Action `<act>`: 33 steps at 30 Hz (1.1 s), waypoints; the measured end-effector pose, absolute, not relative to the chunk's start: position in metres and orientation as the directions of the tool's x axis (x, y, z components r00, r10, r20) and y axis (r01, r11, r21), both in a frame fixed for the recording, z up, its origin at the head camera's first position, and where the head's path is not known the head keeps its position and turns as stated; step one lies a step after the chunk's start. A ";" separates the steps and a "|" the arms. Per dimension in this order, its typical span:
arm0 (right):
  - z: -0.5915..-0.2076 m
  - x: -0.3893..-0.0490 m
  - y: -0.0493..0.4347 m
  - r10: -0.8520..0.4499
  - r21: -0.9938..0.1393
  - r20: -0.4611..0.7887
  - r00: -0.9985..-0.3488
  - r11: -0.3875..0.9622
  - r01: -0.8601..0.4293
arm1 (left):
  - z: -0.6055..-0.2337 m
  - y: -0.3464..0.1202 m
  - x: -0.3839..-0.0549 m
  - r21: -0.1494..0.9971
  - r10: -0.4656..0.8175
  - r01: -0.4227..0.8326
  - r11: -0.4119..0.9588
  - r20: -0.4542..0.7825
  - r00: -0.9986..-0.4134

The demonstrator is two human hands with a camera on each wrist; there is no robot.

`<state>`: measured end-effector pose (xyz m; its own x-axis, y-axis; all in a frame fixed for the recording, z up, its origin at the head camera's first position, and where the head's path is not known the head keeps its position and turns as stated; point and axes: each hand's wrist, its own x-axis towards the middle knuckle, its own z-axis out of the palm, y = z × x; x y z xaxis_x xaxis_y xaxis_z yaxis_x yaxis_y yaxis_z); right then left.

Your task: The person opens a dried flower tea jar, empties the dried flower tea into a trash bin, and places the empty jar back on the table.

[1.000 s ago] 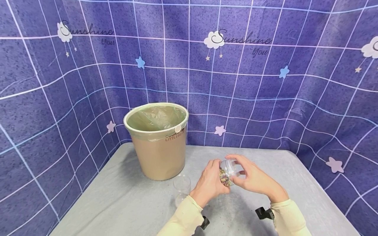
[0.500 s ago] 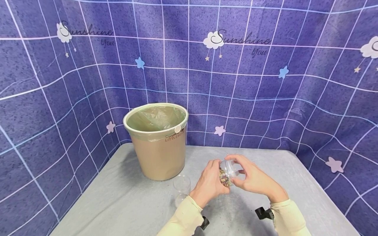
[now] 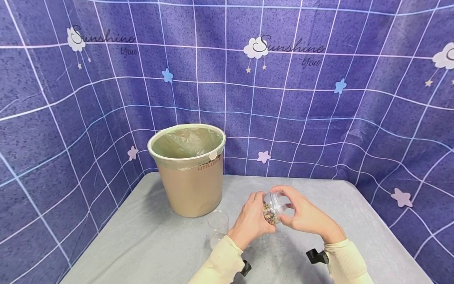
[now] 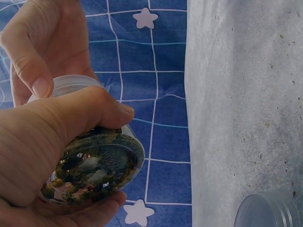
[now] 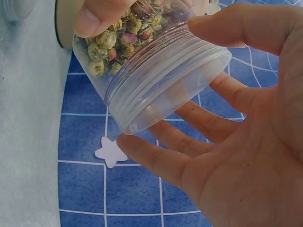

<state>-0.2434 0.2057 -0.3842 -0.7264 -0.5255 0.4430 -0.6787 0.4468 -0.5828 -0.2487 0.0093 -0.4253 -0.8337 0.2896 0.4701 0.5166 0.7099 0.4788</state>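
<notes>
A clear plastic jar (image 3: pixel 270 211) partly filled with dried flower buds is held tilted above the table, its mouth end toward the right. My left hand (image 3: pixel 251 217) grips the jar round its base, thumb across the side in the left wrist view. My right hand (image 3: pixel 303 213) holds the translucent lid (image 5: pixel 170 90) at the jar's mouth end. In the right wrist view, thumb and fingertips are at opposite sides of the lid's rim, with the palm apart from it. Yellowish and pink buds (image 5: pixel 118 45) lie toward the jar's base.
Left of the hands stands another clear container (image 3: pixel 218 221) on the grey table (image 3: pixel 142 244). Behind it is a beige bin (image 3: pixel 191 187) with a green liner. Small dark crumbs (image 4: pixel 267 125) dot the tabletop. A blue grid-patterned curtain (image 3: pixel 283 98) surrounds the table's back and sides.
</notes>
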 end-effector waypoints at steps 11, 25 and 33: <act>-0.385 -0.243 0.206 -0.531 -0.555 0.465 -0.709 0.450 -0.700 | -0.427 0.009 -0.250 0.480 0.291 0.517 0.709 0.469 -0.834; -0.384 -0.243 0.205 -0.519 -0.552 0.456 -0.723 0.472 -0.688 | -0.425 0.009 -0.249 0.477 0.291 0.522 0.707 0.477 -0.829; -0.386 -0.243 0.206 -0.492 -0.564 0.440 -0.751 0.500 -0.657 | -0.424 0.008 -0.249 0.501 0.285 0.511 0.699 0.460 -0.841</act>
